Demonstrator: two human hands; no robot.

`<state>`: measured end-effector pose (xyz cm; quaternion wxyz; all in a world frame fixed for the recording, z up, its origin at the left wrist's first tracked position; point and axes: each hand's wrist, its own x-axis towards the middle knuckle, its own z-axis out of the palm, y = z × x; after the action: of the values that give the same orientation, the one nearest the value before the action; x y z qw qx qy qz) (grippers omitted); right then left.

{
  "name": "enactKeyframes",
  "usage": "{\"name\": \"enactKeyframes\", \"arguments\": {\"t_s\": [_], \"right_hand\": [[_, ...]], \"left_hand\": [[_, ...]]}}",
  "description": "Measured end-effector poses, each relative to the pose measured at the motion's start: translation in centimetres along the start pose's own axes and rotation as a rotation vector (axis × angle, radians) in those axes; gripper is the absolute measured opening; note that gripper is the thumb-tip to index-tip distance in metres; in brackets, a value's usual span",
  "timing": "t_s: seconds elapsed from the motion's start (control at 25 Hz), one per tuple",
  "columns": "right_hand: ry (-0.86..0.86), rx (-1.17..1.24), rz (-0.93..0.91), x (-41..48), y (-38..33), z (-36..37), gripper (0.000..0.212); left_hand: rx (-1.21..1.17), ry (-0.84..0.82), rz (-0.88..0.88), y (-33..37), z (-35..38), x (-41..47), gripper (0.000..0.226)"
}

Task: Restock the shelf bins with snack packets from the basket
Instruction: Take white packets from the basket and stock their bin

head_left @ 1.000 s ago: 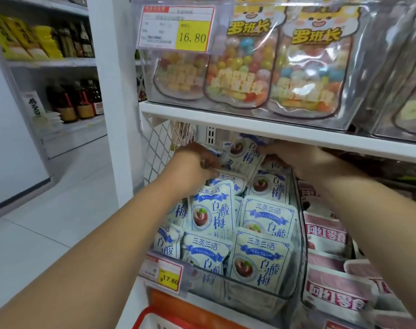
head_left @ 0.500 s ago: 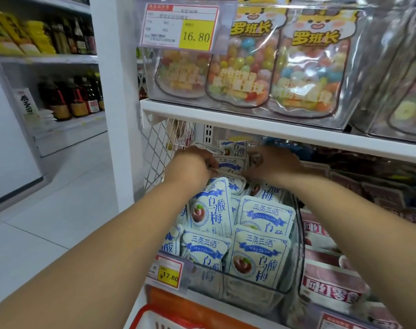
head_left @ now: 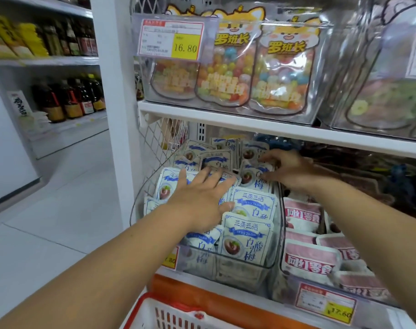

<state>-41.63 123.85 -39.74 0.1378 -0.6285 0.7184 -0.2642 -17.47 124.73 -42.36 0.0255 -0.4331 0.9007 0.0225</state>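
Note:
A clear plastic shelf bin on the lower shelf holds several white-and-blue plum snack packets, stacked from front to back. My left hand lies flat with spread fingers on the packets in the middle of the bin. My right hand reaches to the back right of the bin, its fingers spread and touching the rear packets. The red basket shows at the bottom edge, below the shelf.
A second clear bin with pink packets stands right of the plum bin. The upper shelf carries bins of colourful candy bags close above my hands. A white post and wire mesh bound the left; bottles line a far shelf.
Both hands have come back from deep in the bin and opened out. The left hand now lies flat on the middle packets; the right has let go of the rear packets.

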Motion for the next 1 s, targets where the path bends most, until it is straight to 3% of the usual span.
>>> {"name": "enactKeyframes", "arguments": {"t_s": [0.12, 0.24, 0.32, 0.48, 0.56, 0.64, 0.8, 0.88, 1.0], "right_hand": [[0.105, -0.247, -0.003, -0.6, -0.1, 0.0, 0.031], [0.247, -0.186, -0.084, -3.5, -2.0, -1.1, 0.028], [0.322, -0.064, -0.153, -7.4, -3.3, -1.0, 0.025], [0.414, 0.364, -0.313, -17.8, -5.4, 1.8, 0.026], [0.329, 0.413, -0.323, -22.0, -4.5, 5.0, 0.026], [0.037, 0.277, -0.191, -26.1, -1.8, 10.5, 0.028], [-0.703, 0.013, 0.234, -31.8, 5.5, 21.3, 0.038], [-0.846, -0.011, 0.415, -33.8, 8.6, 24.7, 0.043], [-0.844, 0.032, 0.674, -36.1, 11.4, 27.5, 0.05]], "left_hand": [[-0.004, -0.041, -0.001, 0.1, -0.5, 0.5, 0.058], [-0.158, 0.041, 0.012, -0.2, -1.5, -1.1, 0.057], [-0.237, 0.208, 0.037, -0.1, -1.8, -3.0, 0.056], [-0.343, 0.778, 0.199, 1.4, 0.7, -9.3, 0.036], [-0.317, 0.814, 0.274, 2.4, 4.4, -12.2, 0.027], [-0.306, 0.451, 0.264, 3.3, 11.4, -14.9, 0.025], [-0.457, -0.532, -0.077, 3.5, 25.4, -19.3, 0.054], [-0.414, -0.716, -0.13, 3.7, 30.3, -20.2, 0.062], [-0.324, -0.685, -0.223, 3.9, 35.1, -20.6, 0.056]]}}
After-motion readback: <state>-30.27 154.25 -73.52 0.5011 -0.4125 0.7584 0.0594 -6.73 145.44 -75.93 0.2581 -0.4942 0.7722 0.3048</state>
